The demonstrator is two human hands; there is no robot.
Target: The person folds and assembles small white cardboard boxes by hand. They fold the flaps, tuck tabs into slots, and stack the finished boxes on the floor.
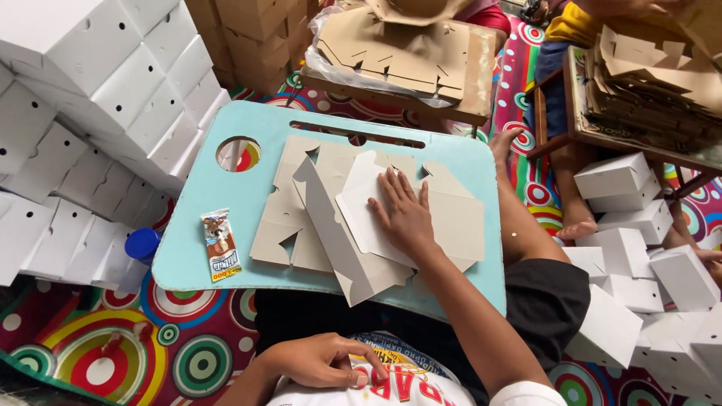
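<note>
cardboard blanks (361,218) pressed flat under right hand (402,214), fingers spread; left hand (320,361) curled loosely against shirt (391,387).

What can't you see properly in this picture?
- Head view: the right hand covers part of the white cardboard sheet.
- The left hand is curled at the shirt; anything inside it is hidden.
- The blue cap shows, but the lap desk hides what is beneath it.
</note>
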